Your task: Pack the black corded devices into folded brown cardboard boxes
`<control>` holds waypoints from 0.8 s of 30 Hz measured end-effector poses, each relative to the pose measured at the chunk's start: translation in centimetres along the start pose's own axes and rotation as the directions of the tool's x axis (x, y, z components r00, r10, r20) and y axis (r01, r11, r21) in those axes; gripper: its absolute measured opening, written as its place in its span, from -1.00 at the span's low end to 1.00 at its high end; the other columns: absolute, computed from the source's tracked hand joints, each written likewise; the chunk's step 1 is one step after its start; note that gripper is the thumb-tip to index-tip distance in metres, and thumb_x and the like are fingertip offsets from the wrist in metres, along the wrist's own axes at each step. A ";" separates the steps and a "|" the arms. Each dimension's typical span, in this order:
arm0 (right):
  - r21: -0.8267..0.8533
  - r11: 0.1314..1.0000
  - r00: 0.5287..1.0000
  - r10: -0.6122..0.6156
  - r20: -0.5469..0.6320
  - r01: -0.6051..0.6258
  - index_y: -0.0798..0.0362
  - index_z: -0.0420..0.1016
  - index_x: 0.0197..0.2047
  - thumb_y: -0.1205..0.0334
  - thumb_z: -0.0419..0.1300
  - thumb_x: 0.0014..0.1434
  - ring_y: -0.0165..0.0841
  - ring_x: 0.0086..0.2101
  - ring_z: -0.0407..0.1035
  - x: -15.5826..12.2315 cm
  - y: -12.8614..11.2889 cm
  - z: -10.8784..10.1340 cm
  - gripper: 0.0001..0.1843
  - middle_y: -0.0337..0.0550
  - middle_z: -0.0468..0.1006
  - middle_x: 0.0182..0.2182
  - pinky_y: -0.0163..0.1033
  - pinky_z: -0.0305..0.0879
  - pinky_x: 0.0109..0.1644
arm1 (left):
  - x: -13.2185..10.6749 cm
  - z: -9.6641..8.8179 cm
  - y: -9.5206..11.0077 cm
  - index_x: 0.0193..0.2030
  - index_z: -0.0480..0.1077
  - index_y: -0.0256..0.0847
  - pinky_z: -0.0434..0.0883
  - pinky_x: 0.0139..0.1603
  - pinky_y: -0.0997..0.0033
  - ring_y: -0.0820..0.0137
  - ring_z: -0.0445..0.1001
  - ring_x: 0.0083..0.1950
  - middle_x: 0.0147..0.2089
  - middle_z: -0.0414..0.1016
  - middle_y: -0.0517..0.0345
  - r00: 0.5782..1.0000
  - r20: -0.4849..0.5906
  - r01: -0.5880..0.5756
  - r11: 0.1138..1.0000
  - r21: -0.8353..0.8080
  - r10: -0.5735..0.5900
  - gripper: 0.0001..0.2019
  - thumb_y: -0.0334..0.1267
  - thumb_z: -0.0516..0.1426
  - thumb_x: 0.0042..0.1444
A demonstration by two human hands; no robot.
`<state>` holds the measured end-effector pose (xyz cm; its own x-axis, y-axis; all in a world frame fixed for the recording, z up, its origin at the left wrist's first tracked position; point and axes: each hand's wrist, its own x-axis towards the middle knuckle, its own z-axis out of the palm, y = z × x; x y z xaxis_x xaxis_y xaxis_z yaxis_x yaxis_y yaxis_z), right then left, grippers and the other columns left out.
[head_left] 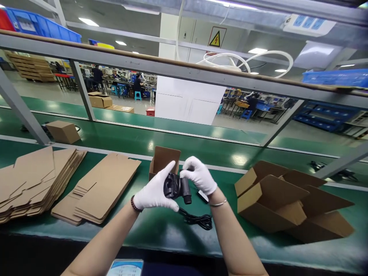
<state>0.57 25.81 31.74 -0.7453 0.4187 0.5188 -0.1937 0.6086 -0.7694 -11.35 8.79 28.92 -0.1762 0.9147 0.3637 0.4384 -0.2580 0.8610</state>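
Observation:
Both my hands wear white gloves and meet over the green bench. My left hand (pixel 156 191) grips a black pump-like device (pixel 174 186) from its left side, thumb up and fingers beneath. At its upper right, my right hand (pixel 199 176) pinches the top of a black cylindrical part (pixel 184 189) of the same device. A bundled black cable (pixel 199 221) hangs or lies just below it; whether it joins the device I cannot tell. Behind my hands stands an open small cardboard box (pixel 165 159), partly hidden by the left glove. A small white-and-black item (pixel 203 196) shows beside my right wrist.
Stacks of flat cardboard blanks (pixel 106 188) lie on the left. Several open cardboard boxes (pixel 276 199) crowd the right. A closed carton (pixel 63 132) sits on the green conveyor (pixel 129 140) behind a metal frame (pixel 82 90). Blue bins (pixel 43 25) rest on the shelf above.

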 end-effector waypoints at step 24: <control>-0.785 0.607 0.871 0.314 0.378 0.123 0.01 0.44 0.13 0.14 0.00 0.31 -0.14 -0.11 0.44 7.4 -1.0 5.3 -0.61 0.02 0.55 -0.09 -0.13 0.33 -0.06 | 2.1 -4.9 -9.5 0.33 0.13 -0.23 0.19 0.31 0.17 0.20 0.23 0.32 0.32 0.24 -0.08 0.886 -0.408 0.372 0.862 0.344 -0.219 -0.42 0.06 -0.17 0.31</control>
<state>-8.08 24.73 34.36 -0.9512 0.3005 0.0694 0.2921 0.9500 -0.1106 -20.20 11.64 23.28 -0.6121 0.7399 0.2791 0.6160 0.2248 0.7550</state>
